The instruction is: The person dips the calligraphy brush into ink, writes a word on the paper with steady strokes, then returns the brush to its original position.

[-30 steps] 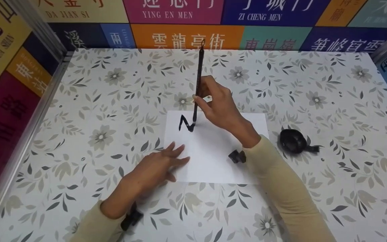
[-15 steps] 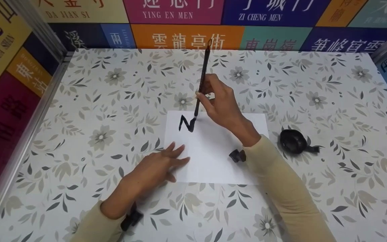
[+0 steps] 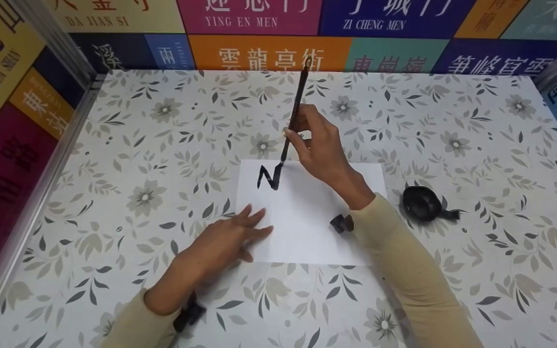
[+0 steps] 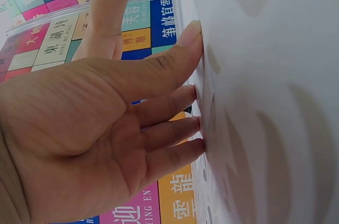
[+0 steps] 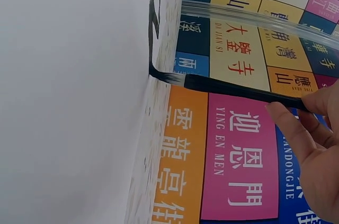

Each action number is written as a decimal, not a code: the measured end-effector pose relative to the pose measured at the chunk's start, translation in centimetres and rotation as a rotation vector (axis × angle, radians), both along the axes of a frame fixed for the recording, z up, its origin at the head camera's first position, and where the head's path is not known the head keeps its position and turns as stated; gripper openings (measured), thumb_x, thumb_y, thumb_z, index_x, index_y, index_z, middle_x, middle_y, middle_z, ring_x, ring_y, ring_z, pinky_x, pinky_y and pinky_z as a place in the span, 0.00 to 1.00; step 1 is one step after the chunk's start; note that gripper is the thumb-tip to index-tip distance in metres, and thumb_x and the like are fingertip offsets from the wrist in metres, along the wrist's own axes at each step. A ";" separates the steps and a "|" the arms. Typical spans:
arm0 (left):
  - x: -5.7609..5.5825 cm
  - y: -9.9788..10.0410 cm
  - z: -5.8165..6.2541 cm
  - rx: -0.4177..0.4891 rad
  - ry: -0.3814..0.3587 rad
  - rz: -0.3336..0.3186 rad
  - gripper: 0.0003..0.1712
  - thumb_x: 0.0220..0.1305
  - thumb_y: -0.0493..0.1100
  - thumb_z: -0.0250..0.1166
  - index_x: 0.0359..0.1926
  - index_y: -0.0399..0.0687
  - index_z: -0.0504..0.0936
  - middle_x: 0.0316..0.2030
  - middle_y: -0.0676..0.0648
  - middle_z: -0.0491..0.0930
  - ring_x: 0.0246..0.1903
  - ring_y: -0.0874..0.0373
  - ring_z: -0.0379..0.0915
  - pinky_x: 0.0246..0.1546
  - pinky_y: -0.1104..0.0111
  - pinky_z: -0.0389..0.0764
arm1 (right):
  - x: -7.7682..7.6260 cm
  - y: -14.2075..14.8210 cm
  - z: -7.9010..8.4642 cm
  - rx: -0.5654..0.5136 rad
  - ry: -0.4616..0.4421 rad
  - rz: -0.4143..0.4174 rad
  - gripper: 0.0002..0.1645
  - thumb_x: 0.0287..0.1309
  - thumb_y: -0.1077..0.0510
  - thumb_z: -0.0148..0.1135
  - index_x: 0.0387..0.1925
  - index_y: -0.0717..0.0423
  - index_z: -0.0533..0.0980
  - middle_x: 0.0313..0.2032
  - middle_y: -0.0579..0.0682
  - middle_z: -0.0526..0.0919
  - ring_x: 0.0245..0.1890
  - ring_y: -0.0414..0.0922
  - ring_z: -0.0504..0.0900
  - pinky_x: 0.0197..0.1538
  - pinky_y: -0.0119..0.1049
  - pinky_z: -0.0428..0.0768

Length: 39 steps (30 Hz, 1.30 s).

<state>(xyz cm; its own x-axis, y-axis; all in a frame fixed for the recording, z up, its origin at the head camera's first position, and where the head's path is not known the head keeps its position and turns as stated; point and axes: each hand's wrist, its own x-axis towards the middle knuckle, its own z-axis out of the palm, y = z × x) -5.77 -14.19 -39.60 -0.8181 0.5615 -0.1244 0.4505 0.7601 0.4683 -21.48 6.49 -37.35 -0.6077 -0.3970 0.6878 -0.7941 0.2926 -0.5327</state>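
My right hand [image 3: 319, 145] pinches a dark calligraphy brush [image 3: 295, 113] between thumb and fingers, its top leaning to the right. In the right wrist view the brush's inked bristles [image 5: 167, 77] bend against the paper. A sheet of white paper [image 3: 307, 217] lies on the table and bears a black zigzag stroke [image 3: 270, 178] like an N near its upper left corner. Fingers spread, my left hand [image 3: 225, 241] rests on the paper's lower left part. The left wrist view shows the thumb and fingertips of that hand [image 4: 122, 123] touching the sheet.
A black ink dish [image 3: 422, 203] with a short handle stands right of the paper. Flowered cloth covers the table [image 3: 491, 159]. Panels with coloured lettering [image 3: 269, 53] rise behind and at both sides. Black camera mounts [image 3: 341, 223] sit at the wrists.
My right hand has moved the brush slightly up and to the right, and its top leans further right. The zigzag's last stroke has grown upward. My left hand has stayed in place.
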 end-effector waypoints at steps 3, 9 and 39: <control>0.1 0.0 0.0 0.008 0.015 -0.003 0.37 0.46 0.41 0.73 0.62 0.52 0.75 0.68 0.44 0.60 0.68 0.45 0.52 0.60 0.53 0.66 | 0.0 0.0 0.1 -0.020 0.017 -0.012 0.16 0.63 0.64 0.59 0.50 0.63 0.67 0.37 0.56 0.77 0.36 0.41 0.82 0.32 0.28 0.82; 0.1 0.1 -0.1 0.012 0.002 0.010 0.38 0.47 0.39 0.72 0.62 0.52 0.74 0.68 0.45 0.59 0.69 0.46 0.51 0.63 0.53 0.62 | 0.4 0.3 1.0 -0.075 0.009 -0.052 0.17 0.62 0.64 0.61 0.50 0.64 0.67 0.37 0.55 0.78 0.36 0.41 0.83 0.33 0.29 0.82; 0.1 -0.1 0.0 0.010 -0.033 0.009 0.38 0.47 0.41 0.72 0.63 0.52 0.74 0.69 0.45 0.58 0.69 0.46 0.49 0.63 0.52 0.63 | 1.5 2.2 0.3 -0.049 -0.021 -0.058 0.14 0.63 0.64 0.59 0.47 0.67 0.70 0.39 0.59 0.78 0.42 0.45 0.83 0.36 0.31 0.82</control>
<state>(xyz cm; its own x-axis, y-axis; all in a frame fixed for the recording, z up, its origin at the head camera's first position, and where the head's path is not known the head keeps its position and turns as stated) -5.65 -14.25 -39.62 -0.8185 0.5556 -0.1461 0.4279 0.7592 0.4904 -19.94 8.68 -37.09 -0.6432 -0.3265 0.6926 -0.7651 0.3110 -0.5639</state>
